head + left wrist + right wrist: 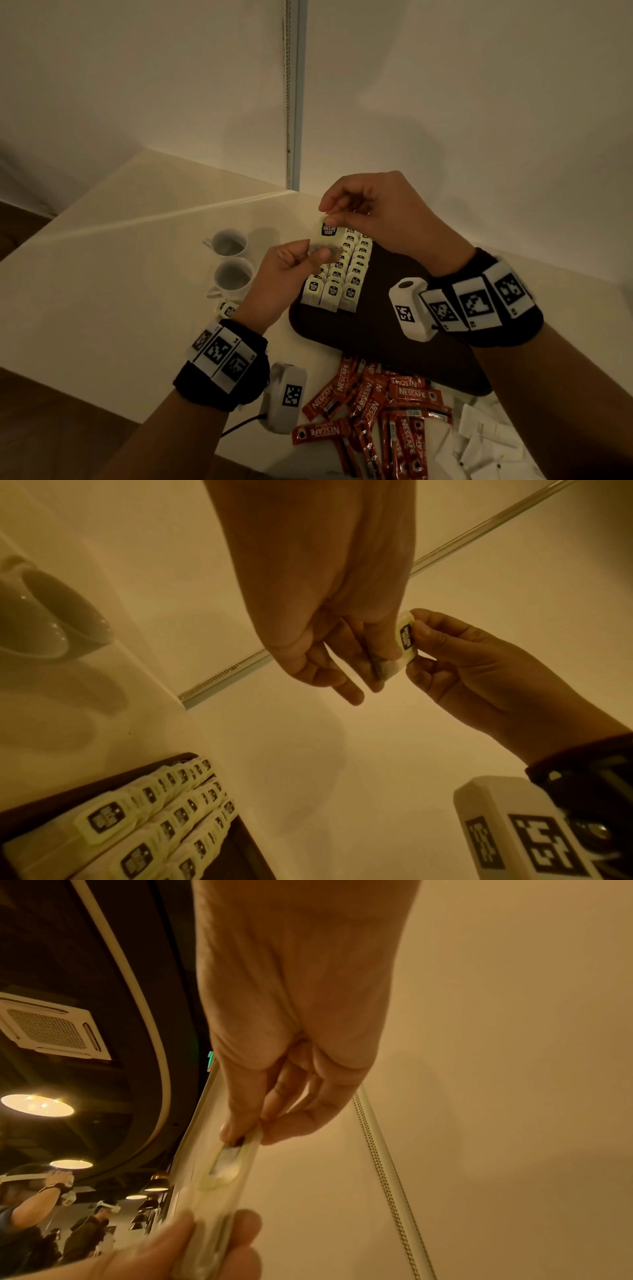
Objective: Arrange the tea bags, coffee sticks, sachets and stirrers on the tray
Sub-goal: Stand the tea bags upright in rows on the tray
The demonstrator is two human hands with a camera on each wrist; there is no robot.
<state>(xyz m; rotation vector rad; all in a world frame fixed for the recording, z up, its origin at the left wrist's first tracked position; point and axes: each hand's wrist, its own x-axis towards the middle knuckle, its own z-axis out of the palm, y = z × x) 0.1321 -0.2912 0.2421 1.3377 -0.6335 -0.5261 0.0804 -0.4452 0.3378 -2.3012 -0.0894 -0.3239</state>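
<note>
— What's closest to the head camera?

— The coffee sticks (373, 407), red ones, heaped loosely on the table (113, 274) at the near edge of the tray (383, 329). White sachets (486, 442) lie in a pile just right of them.

— And the hands?

— Both are raised over the far end of the tray, sharing one tea bag (326, 236). The right hand (387, 219) pinches its top edge between thumb and forefinger; the other fingers curl in loosely. The left hand (284, 270) pinches the bag's lower part, thumb against fingertips.

— Is the bag touching the tray?

— No, it hangs in the air between the two hands, label facing the head camera.

— What is on the tray?

— Three rows (339, 274) of overlapping tea bags, along its left part. The rest of its dark surface is bare.

— Anything else on the table?

— Two white cups (231, 260) left of the tray, one behind the other. One more tea bag (227, 309) lies by the nearer cup, beside the left wrist.
</note>
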